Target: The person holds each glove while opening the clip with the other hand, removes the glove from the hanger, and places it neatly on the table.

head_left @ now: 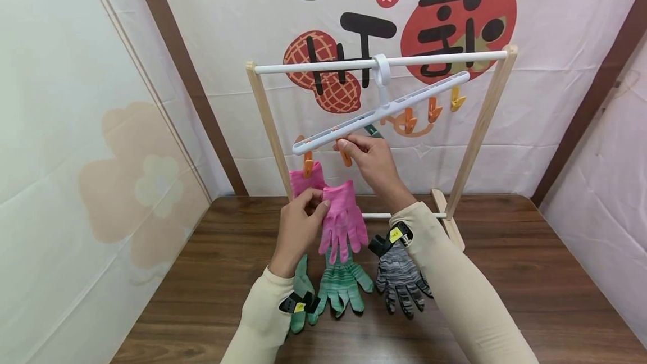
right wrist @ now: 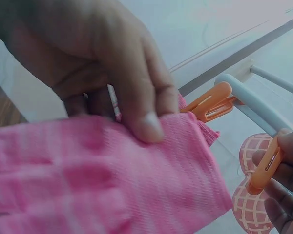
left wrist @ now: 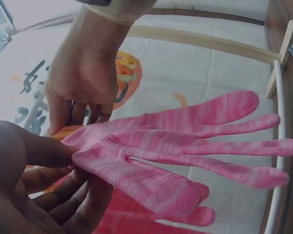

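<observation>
My left hand (head_left: pixel 299 228) pinches a pink knit glove (head_left: pixel 345 219) near its cuff, thumb on the front face, glove fingers hanging down. Higher up and to the right, my right hand (head_left: pixel 375 163) pinches an orange clothespin (right wrist: pixel 266 166) on the lower left arm of a white hanger (head_left: pixel 424 94). The glove's cuff is just below this clothespin. A second pink glove (head_left: pixel 299 180) hangs from another orange clothespin (head_left: pixel 308 166) at the hanger's left end, partly hidden by my left hand and the first glove.
Two green gloves (head_left: pixel 345 284) and a grey striped glove (head_left: pixel 402 282) lie on the wooden table (head_left: pixel 505 285), partly covered by my wrists. Orange clothespins (head_left: pixel 409 121) and a yellow one (head_left: pixel 456 100) hang on the hanger's right arm. A wooden-post rack (head_left: pixel 480 133) carries the tilted hanger.
</observation>
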Action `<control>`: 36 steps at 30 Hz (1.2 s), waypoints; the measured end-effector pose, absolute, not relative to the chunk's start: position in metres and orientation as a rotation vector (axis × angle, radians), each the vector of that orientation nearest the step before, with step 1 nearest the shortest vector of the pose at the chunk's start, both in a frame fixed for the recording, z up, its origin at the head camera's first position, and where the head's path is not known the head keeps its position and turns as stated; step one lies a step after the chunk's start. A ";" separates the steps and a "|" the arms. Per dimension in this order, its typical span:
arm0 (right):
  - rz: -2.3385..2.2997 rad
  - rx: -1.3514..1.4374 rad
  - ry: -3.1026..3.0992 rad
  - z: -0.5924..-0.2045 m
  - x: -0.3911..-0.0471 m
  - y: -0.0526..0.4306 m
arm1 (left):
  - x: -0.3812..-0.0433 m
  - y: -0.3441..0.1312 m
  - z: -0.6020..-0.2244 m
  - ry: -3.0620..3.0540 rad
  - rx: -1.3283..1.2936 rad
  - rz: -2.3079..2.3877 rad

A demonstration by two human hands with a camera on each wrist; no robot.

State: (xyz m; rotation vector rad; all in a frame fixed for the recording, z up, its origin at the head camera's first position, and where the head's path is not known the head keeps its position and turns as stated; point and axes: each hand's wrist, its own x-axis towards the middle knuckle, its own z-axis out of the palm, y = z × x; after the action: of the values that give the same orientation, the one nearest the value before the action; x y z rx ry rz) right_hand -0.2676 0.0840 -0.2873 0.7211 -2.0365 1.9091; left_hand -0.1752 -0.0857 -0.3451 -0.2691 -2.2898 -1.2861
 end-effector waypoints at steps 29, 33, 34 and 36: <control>1.932 0.697 -2.042 -0.290 -0.265 0.087 | -0.091 -0.112 -0.406 -2.487 -0.168 -1.763; 1.919 0.688 -2.055 -0.291 -0.266 0.088 | -0.084 -0.115 -0.420 -2.515 -0.164 -1.796; 1.919 0.687 -2.057 -0.291 -0.266 0.088 | -0.082 -0.116 -0.423 -2.516 -0.162 -1.817; 1.914 0.682 -2.063 -0.292 -0.266 0.088 | -0.079 -0.117 -0.428 -2.531 -0.151 -1.833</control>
State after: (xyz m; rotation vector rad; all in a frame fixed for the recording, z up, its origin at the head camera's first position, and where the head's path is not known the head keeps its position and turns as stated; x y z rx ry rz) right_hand -0.2660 0.0885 -0.2918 0.6817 -2.0633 1.9140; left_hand -0.0786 -0.1167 -0.4280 -0.1506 -2.5309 -1.8331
